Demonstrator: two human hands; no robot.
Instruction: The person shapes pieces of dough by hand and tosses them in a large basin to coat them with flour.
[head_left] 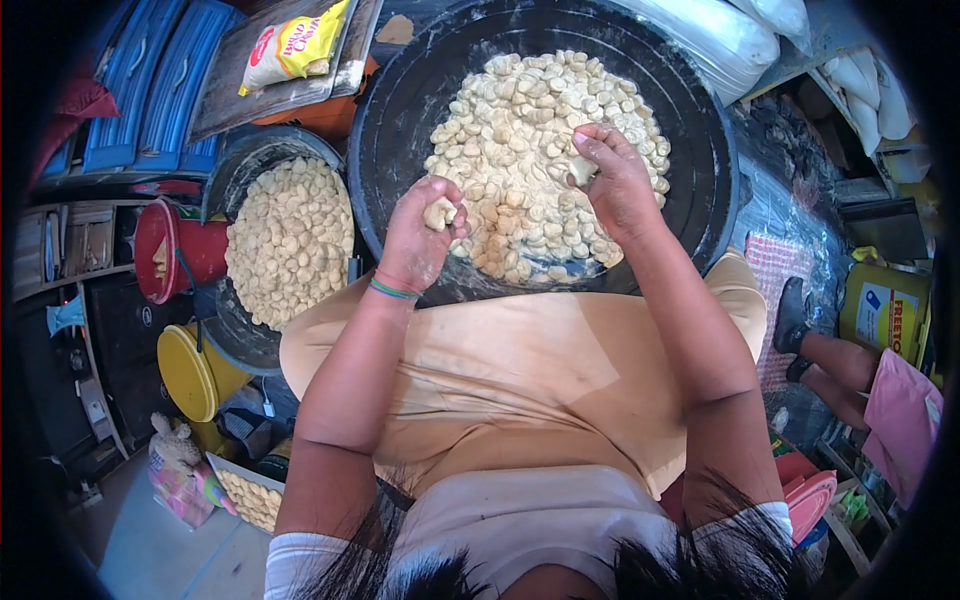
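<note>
My left hand (415,240) is closed around a pale piece of dough (440,213), with the wrist wearing coloured bands. Across from it, my right hand (620,188) pinches another small dough piece (582,171) between thumb and fingers. Both hands are dusted with flour. They are over a wide black basin (390,130) in front of my lap. Inside it lies a broad heap of floured, rounded dough pieces (540,110), with a browner patch of them near the front.
A second dark tub (225,155) at left holds more dough pieces. Beside it are a red bucket (185,250) and a yellow bucket (195,370). A bread crumbs bag (292,50) lies on a board (215,95). At right, another person's legs (835,365) show.
</note>
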